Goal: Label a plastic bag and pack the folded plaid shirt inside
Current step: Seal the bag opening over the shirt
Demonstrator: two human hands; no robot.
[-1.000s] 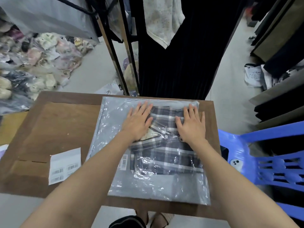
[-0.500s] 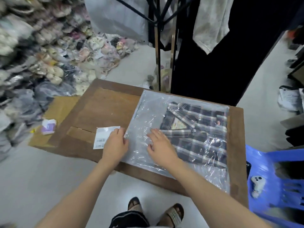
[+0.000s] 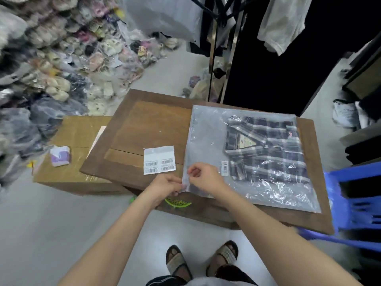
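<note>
Nearest to me, both forearms reach forward and slightly inward from the bottom of the view, wrists meeting at the near left corner of the plastic bag (image 3: pixel 208 139). My left hand (image 3: pixel 166 185) has its fingers curled shut on the very edge of that corner, knuckles up, sitting just over the near edge of the tabletop (image 3: pixel 148 129). My right hand (image 3: pixel 203 176) lies on top of the bag just beside it, thumb and forefinger pinched together on the film near the open mouth; whether it holds a sealing strip or only the film, I cannot tell.

I judge the packing itself done: the plaid shirt (image 3: pixel 266 147) lies folded flat inside the bag, toward its right and far side, with a small barcode label (image 3: pixel 224 167) already on the bag close to my right hand. The step in hand looks like closing the bag's mouth. Next I would need to keep the corner taut with the left hand while the right runs along the open edge, pressing it flat without dragging the shirt out of square.

Further left on the tabletop, just beside the bag but not touching it, lies a sheet of barcode stickers (image 3: pixel 159 159). Beyond and lower left sits a cardboard box (image 3: pixel 76 162).
</note>
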